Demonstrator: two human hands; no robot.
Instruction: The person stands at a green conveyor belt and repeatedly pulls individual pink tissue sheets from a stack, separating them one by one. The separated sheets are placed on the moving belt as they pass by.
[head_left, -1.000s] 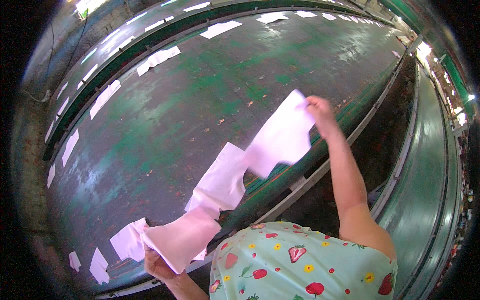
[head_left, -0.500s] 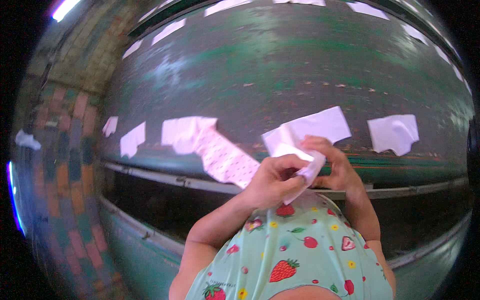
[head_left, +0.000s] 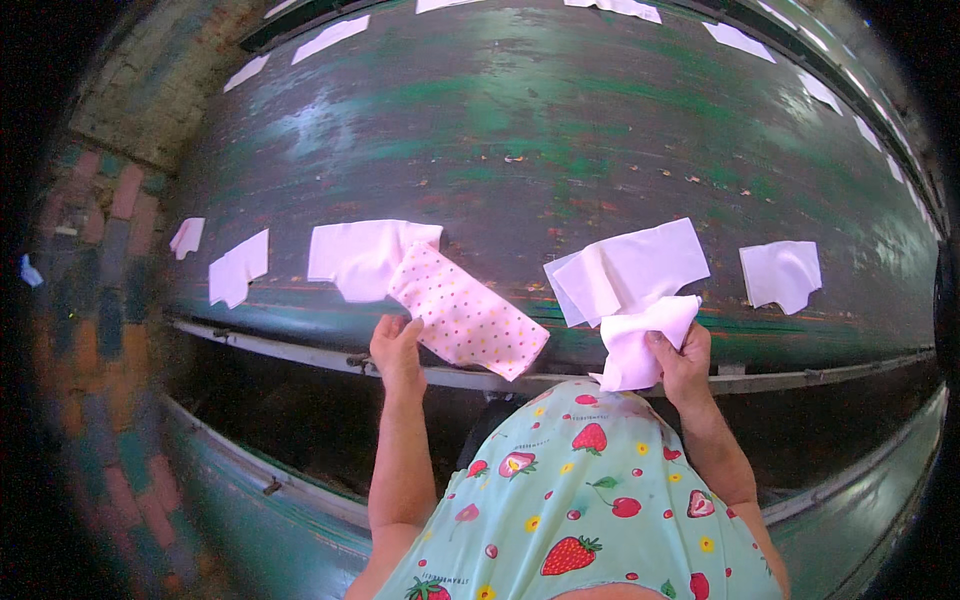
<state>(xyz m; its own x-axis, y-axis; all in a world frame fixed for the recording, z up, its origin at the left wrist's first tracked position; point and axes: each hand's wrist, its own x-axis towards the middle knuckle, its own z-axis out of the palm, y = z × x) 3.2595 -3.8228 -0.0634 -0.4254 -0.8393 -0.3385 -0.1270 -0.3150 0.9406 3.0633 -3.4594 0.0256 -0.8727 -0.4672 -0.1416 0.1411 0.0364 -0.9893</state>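
Now left hand [head_left: 396, 345] pinches dotted cloth [head_left: 468, 320] w/ fingers; right hand [head_left: 683, 362] raised, gripping white cloth [head_left: 640, 345].

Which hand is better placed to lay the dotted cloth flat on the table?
Left. The left hand already grips the dotted cloth, while the right hand holds white cloth.

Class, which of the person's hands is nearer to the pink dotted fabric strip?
Left. The left hand touches the dotted strip at its lower edge; the right hand is apart to its right, gripping white cloth.
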